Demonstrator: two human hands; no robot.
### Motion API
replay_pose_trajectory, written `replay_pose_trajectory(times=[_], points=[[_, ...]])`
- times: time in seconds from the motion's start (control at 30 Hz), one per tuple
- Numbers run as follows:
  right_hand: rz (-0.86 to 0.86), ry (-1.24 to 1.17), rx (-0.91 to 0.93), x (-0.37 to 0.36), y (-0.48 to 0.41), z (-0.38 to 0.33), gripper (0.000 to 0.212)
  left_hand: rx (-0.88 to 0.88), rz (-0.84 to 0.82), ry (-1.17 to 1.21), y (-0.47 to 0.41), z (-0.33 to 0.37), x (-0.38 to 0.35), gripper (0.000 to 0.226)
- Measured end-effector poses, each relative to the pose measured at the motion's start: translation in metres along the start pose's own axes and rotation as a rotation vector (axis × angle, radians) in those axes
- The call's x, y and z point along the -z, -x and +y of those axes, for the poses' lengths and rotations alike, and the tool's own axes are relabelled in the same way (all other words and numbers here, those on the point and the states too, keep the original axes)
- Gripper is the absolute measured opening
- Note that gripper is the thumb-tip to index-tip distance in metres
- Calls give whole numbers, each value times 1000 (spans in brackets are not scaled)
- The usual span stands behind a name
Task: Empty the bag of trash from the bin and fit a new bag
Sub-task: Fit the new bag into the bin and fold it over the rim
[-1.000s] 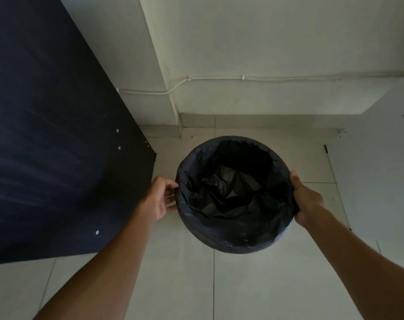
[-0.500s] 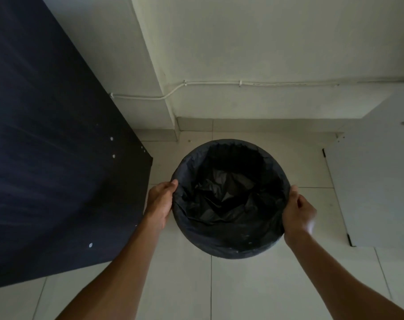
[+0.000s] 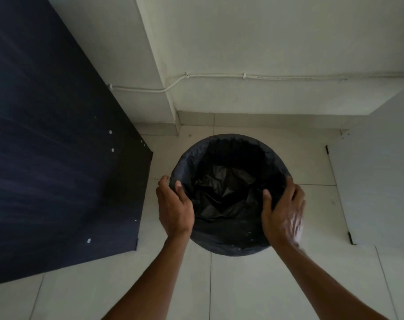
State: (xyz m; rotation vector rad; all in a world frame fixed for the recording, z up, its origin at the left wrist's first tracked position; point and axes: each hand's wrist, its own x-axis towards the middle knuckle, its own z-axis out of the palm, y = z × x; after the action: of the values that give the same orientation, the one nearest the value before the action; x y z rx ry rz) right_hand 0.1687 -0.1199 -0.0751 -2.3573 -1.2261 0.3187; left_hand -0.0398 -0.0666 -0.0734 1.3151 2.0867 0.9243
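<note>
- Bin [image 3: 231, 247], round and dark, is standing on a pale tiled floor [image 3: 242, 285] in the middle of the view, near a corner of a white wall [image 3: 265, 38].
- Black bag [image 3: 221, 192] is lining the bin, its edge folding over the rim and down the outside, its crumpled bottom sagging inside.
- Left hand [image 3: 175, 211] is gripping the left side of the rim, thumb hooking over the bag's edge to the inside, fingers curling round the outside.
- Right hand [image 3: 283, 213] is gripping the right side the same way, thumb inside and fingers outside; it is showing slightly blurred.
- Two bare forearms are reaching in from the bottom edge.
- Dark blue panel [image 3: 57, 146] with small silver studs is filling the left side, near the bin.
- White board [image 3: 376, 181] is standing at the right, apart from the bin.
- Thin white cable [image 3: 242, 76] is running along the wall, above the floor.
</note>
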Motion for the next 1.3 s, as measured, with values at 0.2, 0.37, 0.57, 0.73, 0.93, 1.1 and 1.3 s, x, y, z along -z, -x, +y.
replay_pose_trajectory(times=[0.2, 0.37, 0.57, 0.73, 0.93, 1.1, 1.3], points=[[-105, 378, 352, 1, 1, -10, 57, -271, -67, -180, 6, -11, 1, 58], [-719, 557, 587, -15, 17, -20, 92, 22, -141, 219, 5, -7, 5, 40], [-1079, 755, 385, -30, 28, -13, 69, -52, -36, 241, 21, -18, 5, 17], [-1109, 814, 393, -32, 39, -8, 71, -154, 13, 222, 42, -31, 12, 45], [-923, 683, 361, -28, 52, -10, 67, -257, 51, 127, 58, -40, 18, 61], [-1111, 716, 441, -40, 71, -7, 62, -189, 46, 115, 70, -40, 25, 55], [-1104, 639, 319, -39, 92, -1, 61, -350, -7, -3, 48, -47, 37, 51]])
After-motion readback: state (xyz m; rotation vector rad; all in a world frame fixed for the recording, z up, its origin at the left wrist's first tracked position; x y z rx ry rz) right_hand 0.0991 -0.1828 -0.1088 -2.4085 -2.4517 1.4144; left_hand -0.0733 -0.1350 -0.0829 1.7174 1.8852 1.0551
